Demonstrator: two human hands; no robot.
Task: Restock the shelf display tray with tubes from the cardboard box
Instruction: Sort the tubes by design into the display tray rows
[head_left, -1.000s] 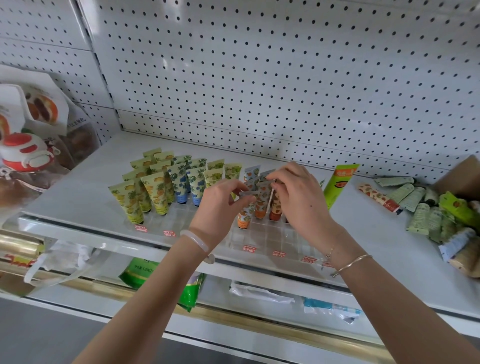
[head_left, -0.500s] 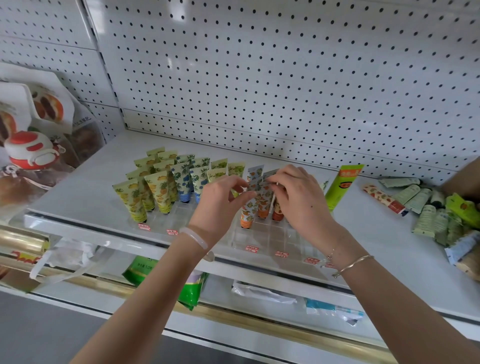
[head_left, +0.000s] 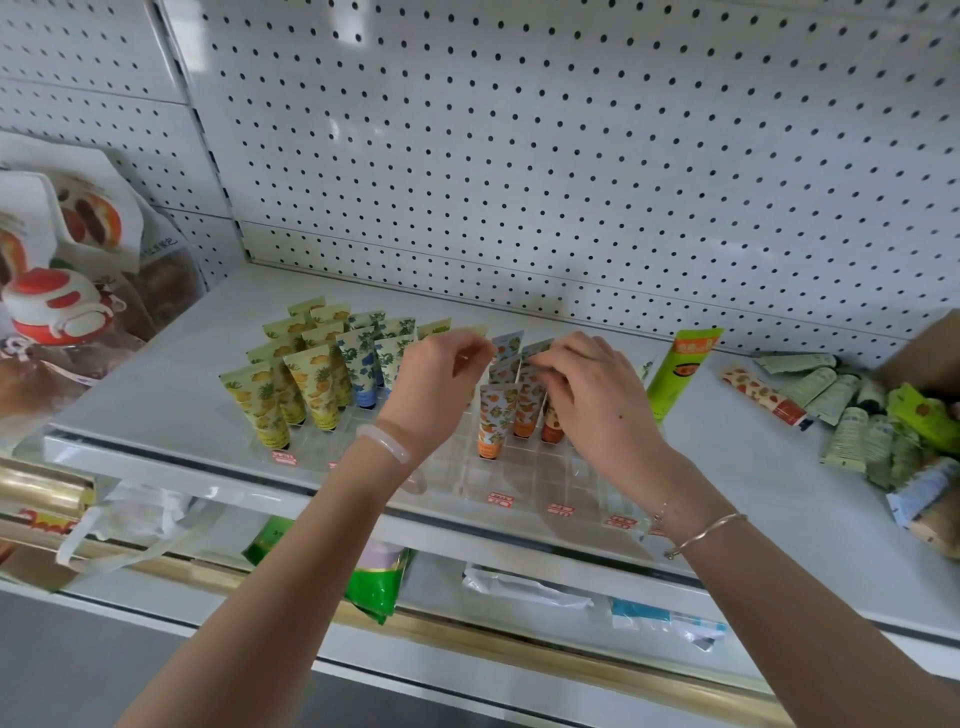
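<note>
A clear display tray (head_left: 524, 470) sits at the shelf's front edge. Yellow tubes (head_left: 311, 387), blue tubes (head_left: 363, 364) and orange tubes (head_left: 491, 415) stand upright in it. My right hand (head_left: 597, 405) pinches the top crimp of an orange tube (head_left: 527, 410) in the tray's middle rows. Just to its left, my left hand (head_left: 441, 387) hovers with curled fingertips close to the tube tops; I cannot tell whether they hold one. A pile of loose tubes (head_left: 857, 431) lies on the shelf at the right, beside the cardboard box (head_left: 930, 343) at the frame edge.
A tall green tube (head_left: 683, 371) leans right of the tray, with a strawberry-print tube (head_left: 758, 392) lying beyond it. Snack bags (head_left: 78, 291) fill the left end of the shelf. The pegboard wall (head_left: 519, 156) rises behind. A green bag (head_left: 376, 582) lies on the shelf below.
My left hand has drawn slightly left, away from the orange tubes' tops. My right hand stays on the tube tops.
</note>
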